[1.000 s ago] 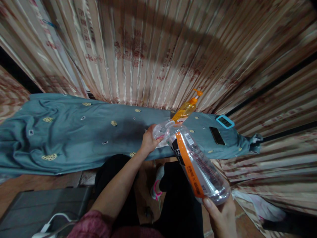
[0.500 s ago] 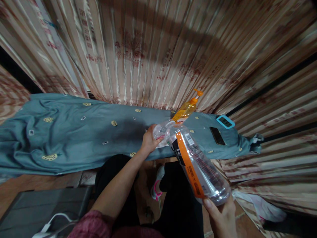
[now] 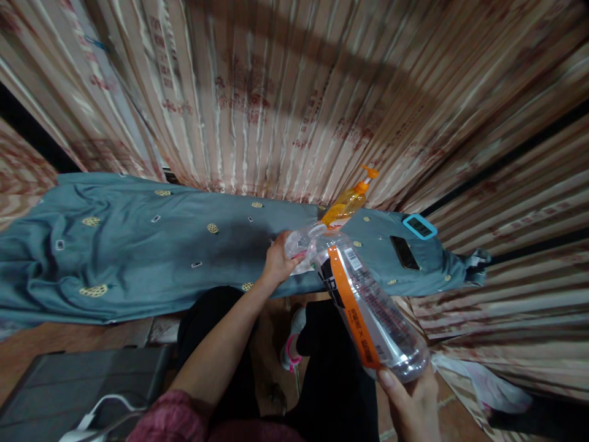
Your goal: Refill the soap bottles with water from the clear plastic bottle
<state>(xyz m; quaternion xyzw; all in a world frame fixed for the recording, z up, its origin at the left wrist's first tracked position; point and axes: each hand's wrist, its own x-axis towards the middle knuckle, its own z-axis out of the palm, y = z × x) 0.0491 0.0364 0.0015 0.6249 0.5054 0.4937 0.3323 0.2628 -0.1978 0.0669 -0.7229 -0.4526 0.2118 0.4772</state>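
Mostly, I cannot make out what sits under the neck of the large clear plastic bottle with the orange-and-black label (image 3: 368, 307); a small clear container (image 3: 299, 244) seems to be there, blurred and half covered. My right hand (image 3: 411, 402), cut off by the lower edge, is closed around the bottle's base, tilting it neck-down over the teal patterned cloth (image 3: 138, 252). My left hand (image 3: 277, 261) curls around that small container, resting on the cloth. I count two hands, one big bottle, one orange pump bottle (image 3: 347, 202), one dark phone (image 3: 405, 252) and one blue-framed timer (image 3: 418, 226).
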